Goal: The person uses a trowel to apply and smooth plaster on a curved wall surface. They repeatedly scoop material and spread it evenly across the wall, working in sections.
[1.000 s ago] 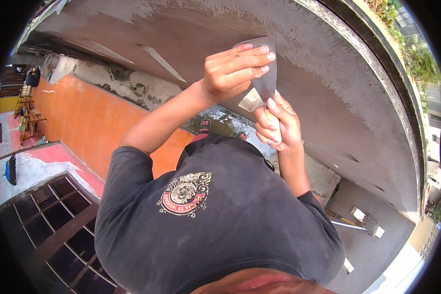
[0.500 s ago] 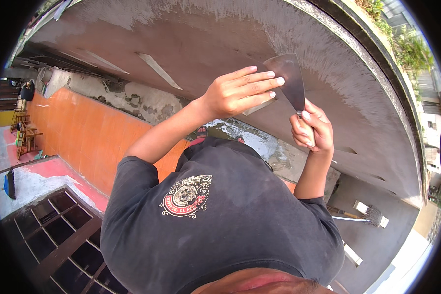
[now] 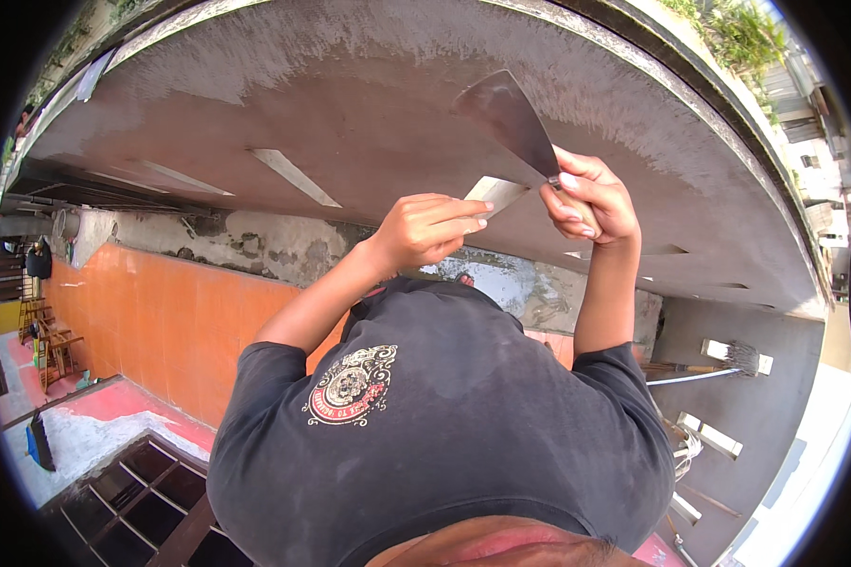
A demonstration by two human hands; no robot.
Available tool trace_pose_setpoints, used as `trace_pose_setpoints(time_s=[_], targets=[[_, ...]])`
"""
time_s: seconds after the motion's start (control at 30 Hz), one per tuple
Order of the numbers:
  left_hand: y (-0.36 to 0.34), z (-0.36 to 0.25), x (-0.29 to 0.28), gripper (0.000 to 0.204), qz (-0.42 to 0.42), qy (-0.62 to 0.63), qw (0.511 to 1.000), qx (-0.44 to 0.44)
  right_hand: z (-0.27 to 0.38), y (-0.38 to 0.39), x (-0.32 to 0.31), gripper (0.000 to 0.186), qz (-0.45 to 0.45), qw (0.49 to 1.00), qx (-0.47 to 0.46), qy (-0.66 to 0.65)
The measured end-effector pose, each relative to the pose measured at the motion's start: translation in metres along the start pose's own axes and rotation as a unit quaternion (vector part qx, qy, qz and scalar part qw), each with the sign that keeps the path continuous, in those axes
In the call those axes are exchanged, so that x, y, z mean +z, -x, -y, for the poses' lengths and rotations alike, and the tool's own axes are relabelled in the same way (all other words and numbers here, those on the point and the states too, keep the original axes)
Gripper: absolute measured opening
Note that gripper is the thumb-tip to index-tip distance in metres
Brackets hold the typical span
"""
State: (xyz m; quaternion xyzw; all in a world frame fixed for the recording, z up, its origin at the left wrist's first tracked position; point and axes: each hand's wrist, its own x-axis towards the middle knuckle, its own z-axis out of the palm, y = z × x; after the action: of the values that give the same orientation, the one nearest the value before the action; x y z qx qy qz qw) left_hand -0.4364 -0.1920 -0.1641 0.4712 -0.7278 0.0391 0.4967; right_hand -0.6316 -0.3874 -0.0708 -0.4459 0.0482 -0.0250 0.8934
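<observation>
My right hand [image 3: 591, 200] is wrapped round the handle of a putty knife. The putty knife's dark, flared metal blade [image 3: 511, 118] points up and to the left in front of the grey-brown plastered wall [image 3: 369, 104]. To the left of it and lower, my left hand [image 3: 432, 230] holds nothing that I can see. Its fingers stretch to the right, slightly bent, apart from the blade; the thumb is hidden. Just beyond those fingertips is a light slot [image 3: 496, 197] in the wall.
More slanted slots [image 3: 298, 178] run along the wall. An orange tiled floor [image 3: 161, 312] lies to the left, with a wooden chair [image 3: 55, 345] farther off. Wet concrete [image 3: 501, 276] borders the wall's foot. On the right, a brush [image 3: 742, 358] stands by a grey wall [image 3: 775, 416].
My left hand has come away from the blade, moving down and left, its fingers more bent. The putty knife has tilted farther left, still in my right hand. The view has shifted.
</observation>
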Motion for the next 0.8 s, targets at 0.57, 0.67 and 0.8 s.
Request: trace_pose_setpoints(time_s=[0.57,0.67,0.8], targets=[[0.051,0.019,-0.025,0.083,0.063,0.629,0.705,-0.321,-0.089,-0.066,0.078,0.037,-0.019,0.954,0.030,0.299],[0.053,0.012,-0.033,0.073,-0.029,0.666,0.672,-0.322,-0.108,-0.069,0.094,0.024,-0.053,0.956,0.065,0.280],[0.049,0.005,-0.052,0.051,-0.080,0.656,0.685,-0.307,-0.111,-0.075,0.108,0.025,-0.111,0.904,-0.019,0.412]])
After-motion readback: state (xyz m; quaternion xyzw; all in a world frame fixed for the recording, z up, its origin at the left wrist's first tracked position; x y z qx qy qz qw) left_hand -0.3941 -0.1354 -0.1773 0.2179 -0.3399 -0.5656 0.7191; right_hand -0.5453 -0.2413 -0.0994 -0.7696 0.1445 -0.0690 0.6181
